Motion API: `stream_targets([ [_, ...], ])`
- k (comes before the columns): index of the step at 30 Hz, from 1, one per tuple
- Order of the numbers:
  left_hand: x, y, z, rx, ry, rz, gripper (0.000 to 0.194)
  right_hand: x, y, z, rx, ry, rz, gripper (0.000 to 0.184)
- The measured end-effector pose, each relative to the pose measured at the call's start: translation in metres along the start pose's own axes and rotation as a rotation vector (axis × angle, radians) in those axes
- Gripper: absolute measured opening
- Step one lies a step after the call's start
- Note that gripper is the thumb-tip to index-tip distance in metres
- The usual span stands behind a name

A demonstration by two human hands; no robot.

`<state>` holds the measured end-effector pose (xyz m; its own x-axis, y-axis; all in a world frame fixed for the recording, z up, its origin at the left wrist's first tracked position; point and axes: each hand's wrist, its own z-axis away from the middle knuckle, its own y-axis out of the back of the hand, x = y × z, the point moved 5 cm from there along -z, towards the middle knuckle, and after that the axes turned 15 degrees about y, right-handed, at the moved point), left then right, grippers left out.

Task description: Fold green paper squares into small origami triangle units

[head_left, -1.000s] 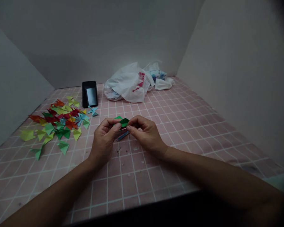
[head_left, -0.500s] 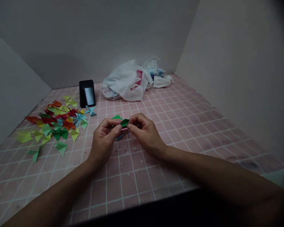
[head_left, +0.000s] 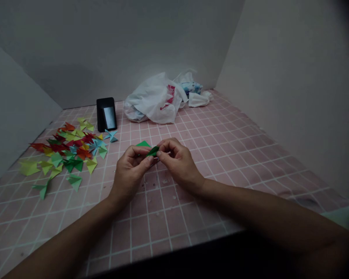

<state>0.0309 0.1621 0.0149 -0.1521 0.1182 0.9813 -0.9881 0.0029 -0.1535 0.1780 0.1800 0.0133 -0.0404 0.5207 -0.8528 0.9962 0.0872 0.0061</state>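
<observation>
A small piece of folded dark green paper is pinched between my two hands, above the middle of the table. My left hand grips its left end between thumb and fingers. On the right end, the thumb and fingertips of my right hand are closed. Just behind the hands, part of a brighter green paper shows on the table; my fingers hide the rest of it.
Many folded paper pieces in several colours lie spread on the left. A black phone-like device leans upright behind them. Farther back are a white plastic bag and a blue-and-white packet. Pink tiled cloth covers the table; walls enclose it.
The green paper has tilted slightly between my fingers, and my left thumb has shifted a little along it. Both hands stay in nearly the same place.
</observation>
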Motion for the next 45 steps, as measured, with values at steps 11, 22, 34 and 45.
stream_targets([
  [11,0.001,0.002,0.003,0.062,-0.046,-0.079,0.019,0.002,-0.003,0.003,0.006,-0.086,-0.033,0.015],
  [22,0.002,0.0,0.004,0.078,-0.027,-0.085,0.019,0.004,-0.003,0.004,0.012,-0.093,-0.029,0.017],
  [34,-0.001,0.001,0.001,0.083,0.014,-0.049,0.024,0.005,-0.004,0.002,-0.014,-0.096,-0.005,0.014],
  [45,0.008,0.008,-0.001,0.167,0.064,-0.01,0.026,0.01,-0.001,-0.003,-0.036,-0.121,-0.099,0.025],
])
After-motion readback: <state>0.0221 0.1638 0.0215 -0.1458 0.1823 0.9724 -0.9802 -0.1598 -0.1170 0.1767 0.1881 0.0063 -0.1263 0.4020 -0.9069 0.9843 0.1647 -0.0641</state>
